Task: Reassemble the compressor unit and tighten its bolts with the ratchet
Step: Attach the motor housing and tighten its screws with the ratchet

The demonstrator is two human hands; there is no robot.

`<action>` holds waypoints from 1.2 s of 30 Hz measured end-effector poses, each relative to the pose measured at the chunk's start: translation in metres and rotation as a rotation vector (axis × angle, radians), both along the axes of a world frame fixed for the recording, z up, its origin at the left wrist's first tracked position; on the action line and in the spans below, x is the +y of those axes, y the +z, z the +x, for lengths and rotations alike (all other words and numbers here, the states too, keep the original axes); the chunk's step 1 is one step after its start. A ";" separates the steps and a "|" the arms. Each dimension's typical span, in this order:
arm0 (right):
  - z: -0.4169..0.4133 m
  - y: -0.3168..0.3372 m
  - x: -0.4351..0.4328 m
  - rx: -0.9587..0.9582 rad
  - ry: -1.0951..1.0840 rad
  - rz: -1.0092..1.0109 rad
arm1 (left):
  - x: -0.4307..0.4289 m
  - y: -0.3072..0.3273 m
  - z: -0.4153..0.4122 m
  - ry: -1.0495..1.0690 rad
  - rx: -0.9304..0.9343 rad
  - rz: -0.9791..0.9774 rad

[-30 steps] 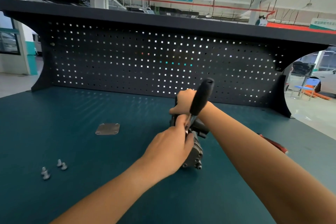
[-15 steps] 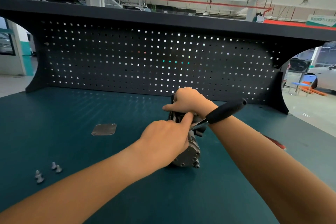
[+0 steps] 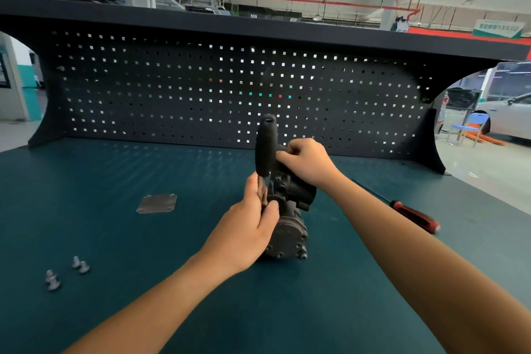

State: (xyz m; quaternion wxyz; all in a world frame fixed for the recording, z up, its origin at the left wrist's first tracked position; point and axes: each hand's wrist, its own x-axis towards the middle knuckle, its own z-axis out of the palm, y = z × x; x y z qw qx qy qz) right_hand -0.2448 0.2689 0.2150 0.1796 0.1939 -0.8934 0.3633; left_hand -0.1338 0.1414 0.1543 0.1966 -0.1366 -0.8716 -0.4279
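Note:
The dark metal compressor unit (image 3: 290, 227) lies on the teal bench mat (image 3: 115, 181) at the centre, its round bolted end toward me. My left hand (image 3: 247, 230) grips the ratchet (image 3: 265, 149) low on its metal shaft, at the compressor's left side; the black handle stands up and away from me. My right hand (image 3: 307, 161) grips the far top of the compressor. The ratchet's head is hidden behind my left fingers.
A flat grey cover plate (image 3: 156, 203) lies left of the compressor. Several loose bolts (image 3: 66, 271) sit near the mat's front left. A red-handled screwdriver (image 3: 413, 214) lies to the right. A black pegboard (image 3: 230, 89) closes off the bench's back.
The ratchet handle swung from pointing right back to upright, a little left of where it stood a second ago. My right hand stayed on the compressor's top.

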 end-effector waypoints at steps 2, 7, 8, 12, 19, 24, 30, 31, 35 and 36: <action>0.000 0.002 -0.008 0.019 -0.013 0.050 | 0.004 -0.004 0.001 -0.024 0.000 0.175; -0.002 -0.003 -0.008 -0.030 -0.058 -0.087 | 0.011 0.000 0.004 -0.044 -0.156 0.855; -0.002 -0.004 -0.007 -0.032 -0.061 -0.094 | 0.010 0.004 0.006 -0.061 -0.217 1.005; 0.002 -0.004 -0.009 -0.014 -0.057 -0.079 | 0.008 0.018 0.011 -0.200 -0.429 1.499; 0.002 -0.007 -0.003 -0.028 -0.080 -0.191 | 0.010 0.015 0.007 -0.066 -0.256 1.014; 0.015 -0.026 0.007 -0.032 -0.048 -0.342 | -0.005 0.012 0.004 0.127 0.081 -0.322; 0.044 -0.073 0.030 -0.039 0.158 -0.393 | -0.014 0.013 -0.002 0.324 0.287 -0.965; 0.048 -0.077 0.030 -0.046 0.182 -0.399 | -0.014 0.012 -0.003 0.318 0.286 -0.949; 0.051 -0.082 0.026 0.008 0.151 -0.416 | -0.008 0.001 -0.003 0.221 0.218 -0.563; 0.050 -0.082 0.026 0.015 0.144 -0.417 | -0.007 -0.002 -0.004 0.184 0.182 -0.398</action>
